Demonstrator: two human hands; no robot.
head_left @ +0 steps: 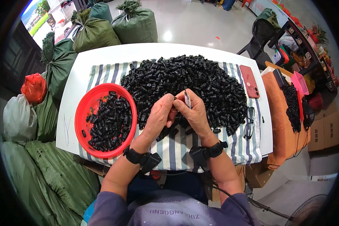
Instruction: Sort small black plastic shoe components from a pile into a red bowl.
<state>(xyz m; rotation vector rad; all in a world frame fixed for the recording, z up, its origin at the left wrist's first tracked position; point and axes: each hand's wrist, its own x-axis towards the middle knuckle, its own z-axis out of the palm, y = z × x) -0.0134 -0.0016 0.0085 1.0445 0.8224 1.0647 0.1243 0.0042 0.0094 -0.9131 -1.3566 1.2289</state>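
Note:
My hands are close together over the near side of a large heap of small black plastic parts point(184, 71). My left hand point(160, 115) is closed, its thumb and fingers pinching one small black part point(174, 98). Closed as well, my right hand point(195, 115) grips a slim pointed tool point(187, 99) with a whitish body and a dark tip. The tip points away from me; I cannot make out its exact kind. Left of my hands, a round red basin point(79, 124) holds many more of the black parts. A few loose parts lie beneath my hands.
Under the heap, a striped cloth point(173, 154) covers part of the white table point(69, 109). A red phone point(249, 81) and eyeglasses point(249, 122) lie at the right. Stuffed green sacks point(135, 28) stand behind and left. A black chair point(260, 35) is at the far right.

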